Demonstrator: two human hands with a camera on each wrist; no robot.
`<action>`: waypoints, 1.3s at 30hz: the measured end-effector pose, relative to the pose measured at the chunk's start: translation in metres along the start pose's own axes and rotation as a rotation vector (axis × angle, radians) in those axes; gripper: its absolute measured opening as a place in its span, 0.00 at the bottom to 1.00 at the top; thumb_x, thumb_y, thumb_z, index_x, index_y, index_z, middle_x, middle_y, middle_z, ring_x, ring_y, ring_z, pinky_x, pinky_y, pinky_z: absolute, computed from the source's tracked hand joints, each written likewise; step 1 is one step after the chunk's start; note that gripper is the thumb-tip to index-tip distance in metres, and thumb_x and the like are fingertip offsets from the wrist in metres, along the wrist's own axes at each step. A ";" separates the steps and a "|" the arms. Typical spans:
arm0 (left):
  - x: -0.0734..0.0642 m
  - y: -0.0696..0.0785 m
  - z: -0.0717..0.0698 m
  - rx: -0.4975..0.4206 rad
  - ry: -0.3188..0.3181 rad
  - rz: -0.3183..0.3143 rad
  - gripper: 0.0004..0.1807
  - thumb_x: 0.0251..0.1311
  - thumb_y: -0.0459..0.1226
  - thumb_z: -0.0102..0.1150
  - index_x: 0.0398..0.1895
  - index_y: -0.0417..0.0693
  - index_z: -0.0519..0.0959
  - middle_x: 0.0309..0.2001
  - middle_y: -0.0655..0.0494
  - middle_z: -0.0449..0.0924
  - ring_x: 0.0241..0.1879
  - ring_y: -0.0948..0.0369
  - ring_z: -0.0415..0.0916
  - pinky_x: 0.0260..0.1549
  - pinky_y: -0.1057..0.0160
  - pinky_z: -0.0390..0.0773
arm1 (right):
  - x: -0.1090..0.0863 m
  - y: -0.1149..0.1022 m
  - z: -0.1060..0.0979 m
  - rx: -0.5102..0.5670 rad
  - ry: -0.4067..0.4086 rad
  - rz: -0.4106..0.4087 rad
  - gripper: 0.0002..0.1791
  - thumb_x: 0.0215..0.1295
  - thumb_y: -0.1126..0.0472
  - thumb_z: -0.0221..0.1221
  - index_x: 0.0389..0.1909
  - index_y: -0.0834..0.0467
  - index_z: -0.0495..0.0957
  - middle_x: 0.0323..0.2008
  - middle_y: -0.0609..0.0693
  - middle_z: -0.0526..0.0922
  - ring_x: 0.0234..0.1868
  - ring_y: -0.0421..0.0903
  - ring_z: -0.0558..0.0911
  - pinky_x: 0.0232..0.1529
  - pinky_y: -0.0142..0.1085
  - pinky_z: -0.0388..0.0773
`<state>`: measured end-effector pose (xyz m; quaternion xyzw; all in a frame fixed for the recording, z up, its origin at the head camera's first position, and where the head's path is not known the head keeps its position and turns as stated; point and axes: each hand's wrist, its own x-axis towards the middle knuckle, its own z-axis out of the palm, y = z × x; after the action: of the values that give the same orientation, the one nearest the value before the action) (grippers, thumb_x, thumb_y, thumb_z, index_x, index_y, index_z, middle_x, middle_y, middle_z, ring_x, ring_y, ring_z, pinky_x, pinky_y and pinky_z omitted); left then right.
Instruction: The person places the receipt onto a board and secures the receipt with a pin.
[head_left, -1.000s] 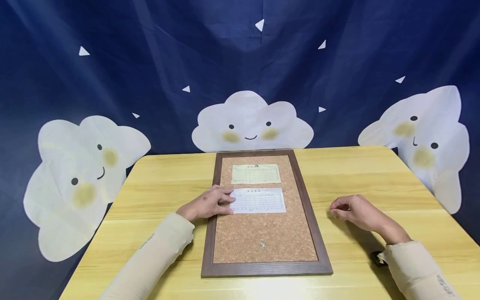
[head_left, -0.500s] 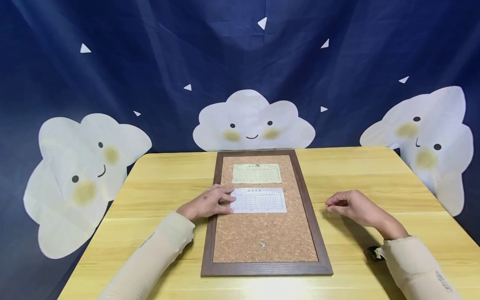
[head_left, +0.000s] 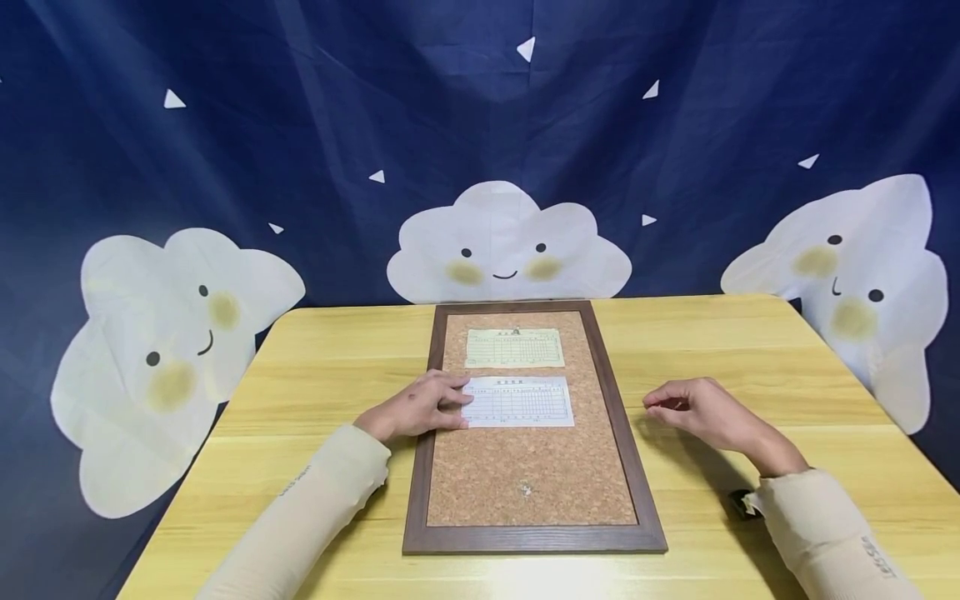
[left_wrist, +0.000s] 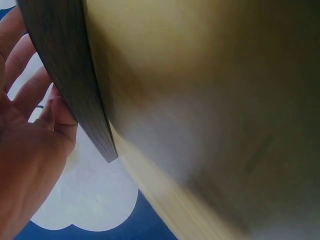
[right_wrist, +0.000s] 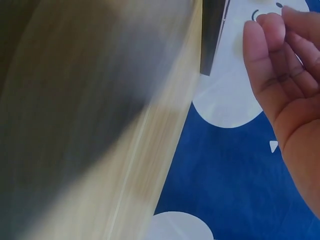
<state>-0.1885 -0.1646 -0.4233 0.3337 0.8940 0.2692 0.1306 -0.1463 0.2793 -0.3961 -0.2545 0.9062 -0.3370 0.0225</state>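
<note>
My left hand rests on the left edge of a white printed form, pressing it to the cork board with fingers spread. Above it lies a pale yellow form, with a small pin at its top edge. My right hand hovers over the table to the right of the board, thumb and forefinger pinched together on a small reddish thing, mostly hidden by the fingertips. In the right wrist view the same hand shows curled fingers; in the left wrist view the left hand's fingers go behind the frame edge.
A dark brown wooden frame surrounds the cork. A small cluster of shiny bits lies on the cork's lower part. The board lies on a light wooden table. A blue cloth with clouds hangs behind.
My right hand has moved left toward the board, its thumb and forefinger pinched together. The left hand has stayed on the white form.
</note>
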 end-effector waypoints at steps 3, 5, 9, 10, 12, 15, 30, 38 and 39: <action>0.000 0.000 0.000 -0.002 -0.001 0.002 0.26 0.63 0.42 0.68 0.60 0.38 0.79 0.73 0.45 0.62 0.71 0.47 0.58 0.67 0.45 0.60 | 0.002 -0.001 0.000 -0.008 0.007 -0.005 0.07 0.63 0.68 0.66 0.40 0.65 0.87 0.37 0.52 0.88 0.37 0.34 0.83 0.36 0.32 0.81; -0.001 0.001 0.000 -0.002 0.000 0.004 0.26 0.63 0.42 0.68 0.60 0.38 0.79 0.73 0.44 0.62 0.71 0.46 0.58 0.67 0.44 0.60 | 0.003 -0.002 0.001 -0.018 0.017 -0.028 0.07 0.63 0.69 0.66 0.40 0.65 0.87 0.37 0.52 0.88 0.38 0.34 0.82 0.36 0.32 0.81; -0.001 0.002 -0.001 0.000 0.001 0.003 0.26 0.63 0.42 0.68 0.60 0.38 0.79 0.73 0.44 0.62 0.71 0.46 0.58 0.67 0.44 0.60 | 0.007 -0.003 0.003 -0.035 0.048 -0.093 0.07 0.62 0.71 0.66 0.40 0.66 0.87 0.36 0.51 0.88 0.36 0.33 0.81 0.35 0.31 0.80; -0.001 0.002 -0.001 0.000 0.001 0.001 0.26 0.63 0.42 0.68 0.60 0.38 0.79 0.73 0.45 0.62 0.71 0.47 0.58 0.67 0.45 0.60 | 0.009 -0.004 0.003 -0.037 0.059 -0.108 0.07 0.61 0.72 0.66 0.40 0.66 0.87 0.35 0.51 0.88 0.35 0.33 0.80 0.34 0.31 0.80; -0.001 0.001 -0.001 0.000 0.000 0.000 0.26 0.63 0.42 0.68 0.60 0.38 0.79 0.73 0.45 0.63 0.71 0.47 0.58 0.67 0.45 0.60 | 0.011 -0.004 0.005 -0.038 0.073 -0.127 0.07 0.60 0.72 0.67 0.39 0.65 0.87 0.34 0.50 0.87 0.34 0.32 0.80 0.34 0.31 0.79; -0.001 0.001 -0.001 0.004 -0.002 0.000 0.26 0.63 0.42 0.68 0.61 0.39 0.79 0.73 0.45 0.62 0.71 0.47 0.58 0.68 0.45 0.60 | 0.015 -0.006 0.007 -0.041 0.087 -0.149 0.07 0.59 0.72 0.68 0.38 0.64 0.88 0.34 0.48 0.88 0.35 0.33 0.81 0.34 0.31 0.80; 0.000 0.000 -0.001 0.009 -0.005 0.003 0.26 0.63 0.42 0.67 0.61 0.38 0.79 0.73 0.45 0.62 0.71 0.47 0.58 0.67 0.45 0.60 | 0.025 -0.006 0.013 0.029 0.069 -0.120 0.06 0.59 0.73 0.67 0.34 0.60 0.88 0.37 0.51 0.88 0.37 0.35 0.83 0.36 0.28 0.80; 0.000 0.000 0.000 -0.001 -0.005 -0.005 0.26 0.64 0.42 0.67 0.61 0.39 0.79 0.73 0.46 0.62 0.71 0.47 0.58 0.67 0.45 0.60 | 0.028 -0.009 0.015 0.047 0.072 -0.154 0.05 0.60 0.73 0.67 0.35 0.61 0.88 0.34 0.48 0.88 0.36 0.35 0.83 0.36 0.30 0.80; 0.000 0.000 0.000 0.000 -0.006 -0.007 0.25 0.63 0.42 0.67 0.61 0.39 0.79 0.73 0.46 0.62 0.71 0.47 0.58 0.67 0.46 0.60 | 0.029 -0.009 0.016 0.045 0.072 -0.162 0.06 0.59 0.73 0.67 0.35 0.62 0.88 0.34 0.48 0.88 0.36 0.35 0.83 0.36 0.31 0.80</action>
<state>-0.1881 -0.1646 -0.4233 0.3314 0.8947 0.2679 0.1341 -0.1643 0.2505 -0.3988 -0.3140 0.8751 -0.3668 -0.0319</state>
